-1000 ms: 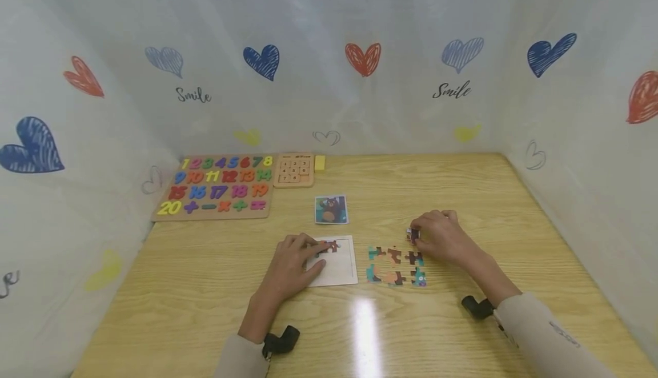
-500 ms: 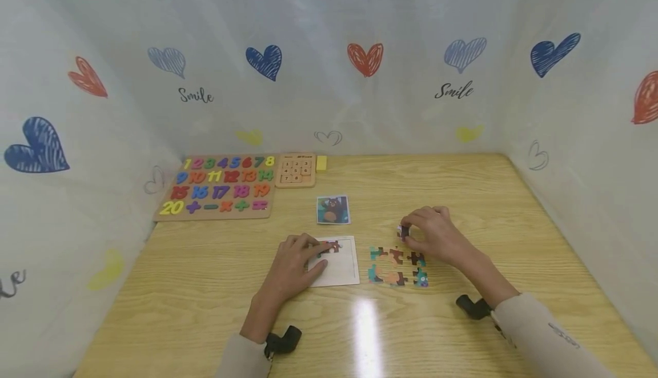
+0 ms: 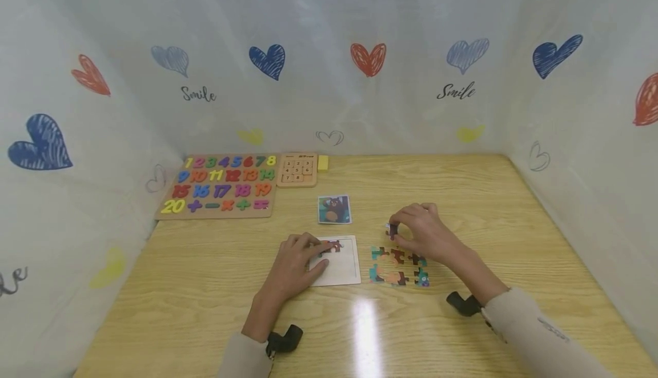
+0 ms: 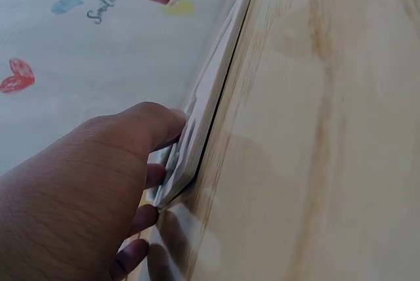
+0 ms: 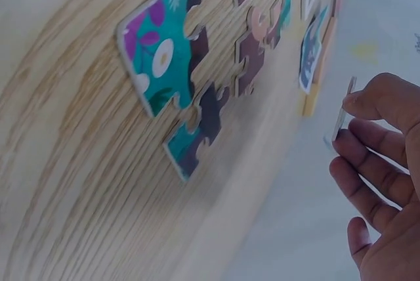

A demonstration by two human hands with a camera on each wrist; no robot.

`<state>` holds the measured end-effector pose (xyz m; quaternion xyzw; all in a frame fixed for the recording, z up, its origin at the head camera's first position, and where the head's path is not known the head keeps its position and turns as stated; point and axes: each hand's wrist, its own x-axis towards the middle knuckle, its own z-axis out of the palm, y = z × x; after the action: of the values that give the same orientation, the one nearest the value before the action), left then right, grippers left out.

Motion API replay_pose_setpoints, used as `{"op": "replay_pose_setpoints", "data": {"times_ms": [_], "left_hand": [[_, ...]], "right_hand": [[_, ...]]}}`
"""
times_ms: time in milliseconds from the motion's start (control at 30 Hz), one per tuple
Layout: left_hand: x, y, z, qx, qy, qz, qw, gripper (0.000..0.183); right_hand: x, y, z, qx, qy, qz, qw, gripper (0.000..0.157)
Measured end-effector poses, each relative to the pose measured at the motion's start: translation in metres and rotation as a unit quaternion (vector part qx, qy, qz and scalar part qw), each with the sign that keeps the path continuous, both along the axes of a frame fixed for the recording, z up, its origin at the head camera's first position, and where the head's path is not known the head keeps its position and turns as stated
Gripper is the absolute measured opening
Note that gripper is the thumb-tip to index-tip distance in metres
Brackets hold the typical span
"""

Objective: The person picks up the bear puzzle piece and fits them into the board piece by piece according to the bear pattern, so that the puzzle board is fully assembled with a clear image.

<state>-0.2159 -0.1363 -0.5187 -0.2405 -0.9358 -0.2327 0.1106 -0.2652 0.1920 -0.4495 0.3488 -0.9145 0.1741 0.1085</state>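
Observation:
My right hand (image 3: 426, 232) pinches a small jigsaw piece (image 3: 392, 230) between thumb and fingers, above the loose pieces. In the right wrist view that jigsaw piece (image 5: 344, 110) is seen edge-on, raised off the table. My left hand (image 3: 289, 266) rests over the left side of a white puzzle tray (image 3: 341, 269), fingers extended across it and thumb on its surface. A few joined brown pieces (image 3: 335, 246) lie at the tray's top, partly covered by the fingers. Several loose pieces (image 3: 397, 255) lie in two rows right of the tray, including a teal corner piece (image 5: 157, 54) with a white flower.
A bear picture card (image 3: 334, 210) lies behind the tray. Further back left are a colourful number board (image 3: 221, 188), a wooden sliding number puzzle (image 3: 297, 170) and a small yellow block (image 3: 323, 163). A white curtain (image 3: 319, 92) printed with hearts surrounds the wooden table (image 3: 437, 332).
My right hand has moved left with the jigsaw piece, from beyond the right end of the loose pieces to above their middle. The left hand has stayed in place on the tray.

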Motion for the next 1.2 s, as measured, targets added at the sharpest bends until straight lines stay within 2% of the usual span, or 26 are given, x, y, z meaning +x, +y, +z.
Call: {"op": "replay_pose_setpoints", "data": {"times_ms": [367, 600, 967, 1200], "left_hand": [[0.000, 0.000, -0.001, 0.002, 0.010, 0.002, 0.9999, 0.034], [0.000, -0.001, 0.000, 0.006, 0.014, 0.000, 0.9999, 0.033], [-0.001, -0.001, 0.001, -0.001, -0.005, 0.000, 1.0000, 0.033], [0.000, -0.001, 0.000, 0.008, 0.008, -0.003, 0.9999, 0.032]], "right_hand": [[-0.001, -0.015, 0.003, 0.003, 0.007, 0.016, 1.000, 0.023], [-0.001, -0.025, 0.002, 0.011, -0.004, 0.018, 1.000, 0.024], [0.000, -0.041, 0.002, 0.009, -0.003, 0.036, 0.999, 0.024], [-0.002, -0.050, -0.001, 0.008, 0.009, 0.050, 0.999, 0.024]]}}
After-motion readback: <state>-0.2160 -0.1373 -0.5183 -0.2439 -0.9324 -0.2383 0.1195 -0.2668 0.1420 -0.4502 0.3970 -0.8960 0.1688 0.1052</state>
